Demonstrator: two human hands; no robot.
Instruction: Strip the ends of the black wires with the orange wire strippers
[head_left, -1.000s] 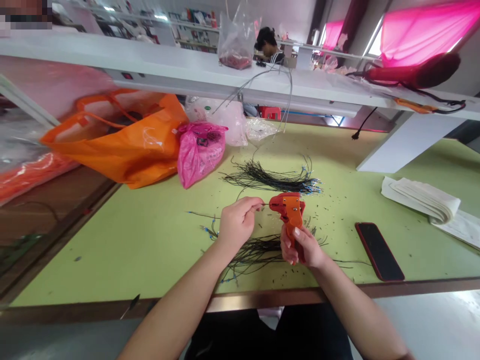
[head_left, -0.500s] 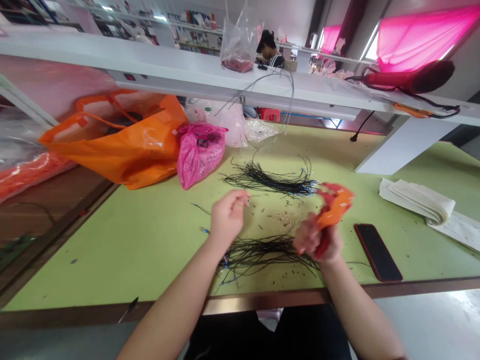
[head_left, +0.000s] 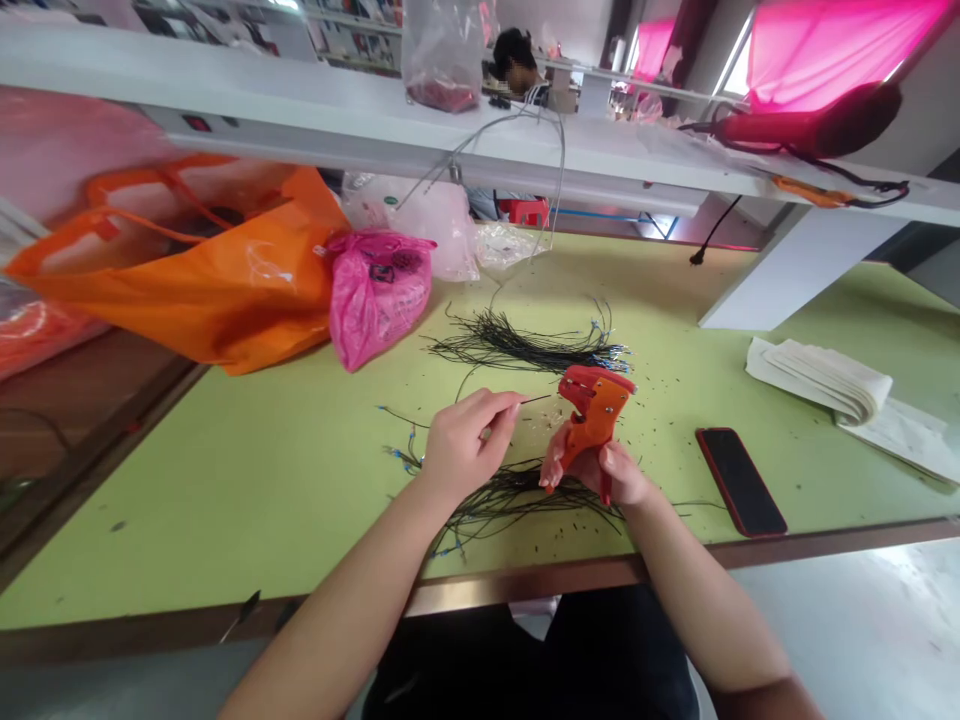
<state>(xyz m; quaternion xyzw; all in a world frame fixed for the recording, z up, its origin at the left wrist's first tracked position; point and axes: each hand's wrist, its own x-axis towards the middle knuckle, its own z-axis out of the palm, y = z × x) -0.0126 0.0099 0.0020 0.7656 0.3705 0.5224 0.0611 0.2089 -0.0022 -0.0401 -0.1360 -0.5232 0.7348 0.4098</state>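
Observation:
My left hand (head_left: 474, 437) pinches a thin black wire (head_left: 535, 399), whose end points right, just short of the tool's jaws. Wrapped round the handles of a red and orange wire stripper (head_left: 598, 405) is my right hand (head_left: 596, 468), holding it upright with its head toward the wire. Behind both hands lies a bundle of black wires (head_left: 517, 342) with blue and silver ends at its right. Another bundle of black wires (head_left: 495, 505) rests beneath my hands near the table's front edge, some blue ends showing at its left.
Scraps of insulation litter the green table (head_left: 262, 480). A phone (head_left: 741, 482) and folded white cloth or paper (head_left: 821, 380) lie at right. Pink (head_left: 381, 295) and orange (head_left: 247, 290) bags stand at left. A shelf (head_left: 300, 105) crosses behind, holding a red hair dryer (head_left: 806, 128). A person (head_left: 517, 65) sits beyond.
My right hand has brought the wire stripper left and turned its head toward my left hand. The left hand has moved slightly right, with the wire now plainly sticking out.

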